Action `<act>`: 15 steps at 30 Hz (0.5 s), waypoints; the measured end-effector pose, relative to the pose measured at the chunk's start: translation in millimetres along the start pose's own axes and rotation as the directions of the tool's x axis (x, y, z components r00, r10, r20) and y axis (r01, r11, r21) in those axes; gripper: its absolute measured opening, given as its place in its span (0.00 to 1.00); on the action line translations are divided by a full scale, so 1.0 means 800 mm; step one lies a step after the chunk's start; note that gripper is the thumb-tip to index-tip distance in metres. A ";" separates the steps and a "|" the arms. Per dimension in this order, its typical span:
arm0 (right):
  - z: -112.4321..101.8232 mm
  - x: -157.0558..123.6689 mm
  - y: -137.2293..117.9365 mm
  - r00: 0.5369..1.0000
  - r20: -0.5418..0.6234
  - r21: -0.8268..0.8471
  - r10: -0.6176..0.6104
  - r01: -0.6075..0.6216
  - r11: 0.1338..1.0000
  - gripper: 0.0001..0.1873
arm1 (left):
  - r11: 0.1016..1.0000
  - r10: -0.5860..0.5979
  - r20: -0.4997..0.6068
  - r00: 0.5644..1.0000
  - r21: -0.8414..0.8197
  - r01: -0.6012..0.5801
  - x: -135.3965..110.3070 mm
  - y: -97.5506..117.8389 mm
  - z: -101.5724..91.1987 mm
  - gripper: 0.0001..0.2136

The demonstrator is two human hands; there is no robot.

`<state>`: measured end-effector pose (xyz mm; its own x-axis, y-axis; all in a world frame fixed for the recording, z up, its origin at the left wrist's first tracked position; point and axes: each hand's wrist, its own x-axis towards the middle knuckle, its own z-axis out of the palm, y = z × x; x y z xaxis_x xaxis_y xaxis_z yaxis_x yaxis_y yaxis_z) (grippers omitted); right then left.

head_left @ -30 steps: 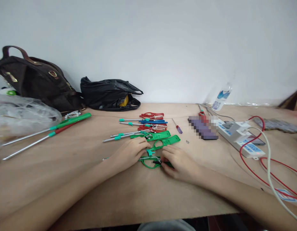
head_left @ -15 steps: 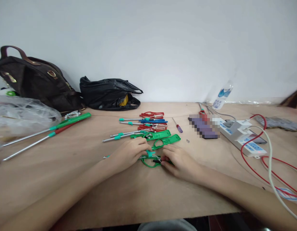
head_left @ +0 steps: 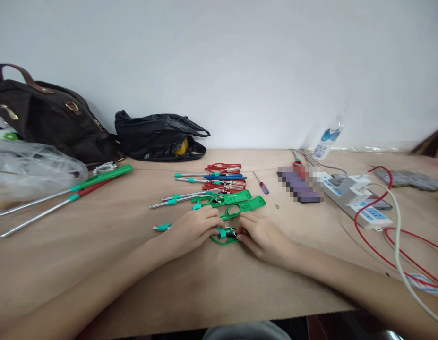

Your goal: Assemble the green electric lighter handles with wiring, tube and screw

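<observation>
On the plywood table [head_left: 204, 293] (white wall [head_left: 240, 71] behind), left hand [head_left: 193, 229] and right hand [head_left: 263, 236] pinch a green handle [head_left: 224, 239].

Both hands, left hand [head_left: 192, 229] and right hand [head_left: 263, 236], are pinching a green plastic piece [head_left: 226, 235] on the wooden table [head_left: 133, 264] (more coloured tool pieces [head_left: 222, 182] lying at twelve o'clock).

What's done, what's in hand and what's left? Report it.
Done, seemingly: red and blue handles with tubes fitted lie in a row. In hand: left hand and right hand pinch a green handle shell with wiring inside. Left: two open green shells and loose metal tubes.
</observation>
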<state>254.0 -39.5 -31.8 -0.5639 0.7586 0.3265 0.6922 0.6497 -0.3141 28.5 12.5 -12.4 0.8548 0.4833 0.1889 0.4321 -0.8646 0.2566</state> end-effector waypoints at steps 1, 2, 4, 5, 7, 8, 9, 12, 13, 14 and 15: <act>0.000 0.000 0.000 1.000 0.001 -0.001 0.000 0.000 1.000 0.06 | 1.000 0.007 0.001 1.000 0.002 -0.007 0.000 0.000 0.000 0.09; 0.001 0.000 0.001 1.000 0.001 0.000 0.001 -0.001 1.000 0.05 | 1.000 0.015 -0.001 1.000 0.005 -0.015 0.001 0.001 0.001 0.09; 0.001 0.000 0.001 1.000 0.001 0.011 0.004 -0.004 1.000 0.06 | 1.000 0.027 -0.009 1.000 0.017 -0.027 0.001 0.001 0.002 0.10; 0.002 0.000 0.001 1.000 0.000 0.019 0.007 -0.007 1.000 0.06 | 0.999 0.034 -0.015 0.999 0.025 -0.034 0.002 0.001 0.003 0.10; 0.002 0.000 0.001 1.000 0.001 0.035 0.013 -0.013 0.999 0.06 | 0.998 0.055 -0.030 0.998 0.041 -0.054 0.002 0.001 0.004 0.11; 0.002 0.000 0.001 1.000 0.002 0.040 0.015 -0.015 0.999 0.06 | 0.996 0.071 -0.039 0.997 0.049 -0.069 0.002 0.000 0.004 0.12; 0.002 0.000 0.001 1.000 0.002 0.042 0.014 -0.014 0.999 0.06 | 0.995 0.091 -0.046 0.995 0.056 -0.088 0.002 0.000 0.005 0.12; 0.002 0.000 0.002 1.000 -0.001 0.045 0.008 -0.008 0.999 0.06 | 0.987 0.144 -0.058 0.988 0.077 -0.140 0.001 -0.002 0.007 0.13; 0.002 0.000 0.002 1.000 -0.003 0.047 0.005 -0.005 0.999 0.06 | 0.985 0.156 -0.058 0.986 0.082 -0.151 0.001 -0.003 0.008 0.13; 0.003 0.000 0.002 1.000 -0.005 0.049 0.004 -0.004 0.999 0.06 | 0.984 0.164 -0.059 0.985 0.087 -0.158 0.001 -0.003 0.008 0.13; 0.003 0.000 0.002 1.000 -0.007 0.050 0.004 -0.003 0.999 0.06 | 0.982 0.170 -0.060 0.984 0.092 -0.164 0.000 -0.004 0.009 0.13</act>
<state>254.4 -38.3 -34.6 -0.5585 0.7605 0.3312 0.6708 0.6489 -0.3591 29.6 14.2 -19.9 0.8972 0.3364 0.2860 0.3101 -0.9412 0.1343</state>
